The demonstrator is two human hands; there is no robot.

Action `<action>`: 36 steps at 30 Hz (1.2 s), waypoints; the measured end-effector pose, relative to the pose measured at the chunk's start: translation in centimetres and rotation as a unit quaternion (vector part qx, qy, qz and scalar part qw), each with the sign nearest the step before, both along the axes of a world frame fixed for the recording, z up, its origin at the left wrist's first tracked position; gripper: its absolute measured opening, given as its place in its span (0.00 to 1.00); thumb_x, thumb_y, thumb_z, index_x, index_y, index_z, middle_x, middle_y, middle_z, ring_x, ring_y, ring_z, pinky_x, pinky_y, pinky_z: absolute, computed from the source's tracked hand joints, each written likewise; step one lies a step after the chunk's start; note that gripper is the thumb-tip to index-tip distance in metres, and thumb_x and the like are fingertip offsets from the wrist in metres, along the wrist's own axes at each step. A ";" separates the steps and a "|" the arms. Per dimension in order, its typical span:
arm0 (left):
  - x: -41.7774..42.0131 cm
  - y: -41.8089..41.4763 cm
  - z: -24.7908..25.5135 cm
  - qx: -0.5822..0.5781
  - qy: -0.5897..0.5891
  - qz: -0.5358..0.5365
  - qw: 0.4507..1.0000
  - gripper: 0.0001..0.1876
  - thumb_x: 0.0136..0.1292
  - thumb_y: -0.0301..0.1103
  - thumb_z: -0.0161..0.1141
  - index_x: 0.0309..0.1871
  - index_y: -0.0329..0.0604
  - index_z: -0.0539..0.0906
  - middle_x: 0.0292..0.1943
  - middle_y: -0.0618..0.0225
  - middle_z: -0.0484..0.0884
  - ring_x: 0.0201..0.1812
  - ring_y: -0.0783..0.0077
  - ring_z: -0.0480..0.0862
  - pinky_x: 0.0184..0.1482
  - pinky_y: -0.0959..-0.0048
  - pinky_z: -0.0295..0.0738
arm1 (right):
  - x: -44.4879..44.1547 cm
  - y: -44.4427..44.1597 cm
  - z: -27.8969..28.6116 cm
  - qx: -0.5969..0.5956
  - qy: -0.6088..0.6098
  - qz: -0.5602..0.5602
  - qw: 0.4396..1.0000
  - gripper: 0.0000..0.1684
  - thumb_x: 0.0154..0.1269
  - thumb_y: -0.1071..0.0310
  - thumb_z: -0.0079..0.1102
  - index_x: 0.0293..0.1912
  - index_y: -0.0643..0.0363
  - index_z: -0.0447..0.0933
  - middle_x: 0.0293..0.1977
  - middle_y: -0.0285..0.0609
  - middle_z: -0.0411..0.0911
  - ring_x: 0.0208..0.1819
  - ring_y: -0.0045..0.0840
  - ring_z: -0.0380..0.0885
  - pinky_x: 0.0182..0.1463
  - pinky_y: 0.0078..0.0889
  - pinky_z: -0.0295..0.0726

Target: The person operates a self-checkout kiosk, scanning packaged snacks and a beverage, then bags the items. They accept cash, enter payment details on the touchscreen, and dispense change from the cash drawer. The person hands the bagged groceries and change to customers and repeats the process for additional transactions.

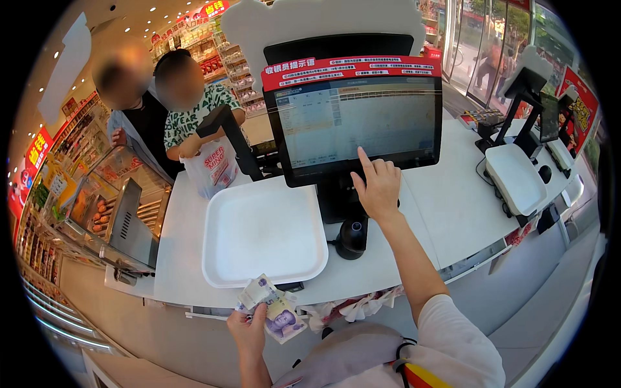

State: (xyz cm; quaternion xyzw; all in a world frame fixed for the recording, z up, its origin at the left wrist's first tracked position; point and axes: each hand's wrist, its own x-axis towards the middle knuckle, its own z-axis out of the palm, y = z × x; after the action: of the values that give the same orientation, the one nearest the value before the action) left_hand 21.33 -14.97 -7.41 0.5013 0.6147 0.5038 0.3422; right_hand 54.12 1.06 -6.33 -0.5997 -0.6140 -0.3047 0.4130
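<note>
Several purple-toned banknotes (285, 317) are pinched between the thumb and fingers of my left hand (247, 330), just below the near edge of a white tray (264, 233). My right hand (378, 186) is raised with its index finger extended at the lower part of a touchscreen monitor (359, 121); whether the fingertip touches the glass I cannot tell. That hand holds nothing. A red strip with writing (351, 70) runs along the monitor's top. Below the screen, a black scanner-like device (351, 240) stands to the right of the tray.
Two people stand across the white counter (179, 252), one touching a printed plastic bag (213, 167). A black-armed device (235, 140) rises behind the tray. At left is a glass-sided roller grill (123, 208); at right, another white tray (515, 178) and more checkout equipment.
</note>
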 end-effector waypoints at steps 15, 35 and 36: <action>-1.7 0.0 -1.3 0.033 -0.032 0.005 0.999 0.08 0.55 0.20 0.63 0.38 0.30 0.83 0.31 0.68 0.83 0.32 0.81 0.78 0.35 0.78 0.74 | 0.9 1.5 0.7 0.013 0.007 -0.044 0.999 0.30 0.56 0.60 0.64 0.58 0.55 0.72 0.29 0.37 0.67 0.35 0.31 0.66 0.39 0.34 0.62; -1.1 1.8 -1.2 0.014 -0.016 -0.027 0.999 0.06 0.56 0.23 0.63 0.37 0.30 0.83 0.29 0.69 0.83 0.31 0.83 0.77 0.33 0.79 0.72 | 2.3 -0.4 1.1 0.065 0.015 -0.060 0.996 0.30 0.57 0.63 0.63 0.60 0.53 0.70 0.28 0.35 0.67 0.31 0.29 0.64 0.36 0.32 0.60; -1.1 1.9 -1.4 0.013 -0.012 -0.027 0.999 0.06 0.56 0.23 0.63 0.37 0.30 0.83 0.29 0.69 0.83 0.30 0.83 0.77 0.33 0.80 0.72 | 2.4 -1.1 1.7 0.092 0.025 -0.053 0.994 0.30 0.58 0.64 0.62 0.61 0.56 0.69 0.28 0.35 0.67 0.31 0.28 0.64 0.36 0.31 0.60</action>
State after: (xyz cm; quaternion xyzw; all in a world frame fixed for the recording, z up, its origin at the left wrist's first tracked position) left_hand 20.22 -13.06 -8.79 0.5161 0.5903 0.5079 0.3566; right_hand 56.57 -0.05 -4.60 -0.5983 -0.5403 -0.3660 0.4650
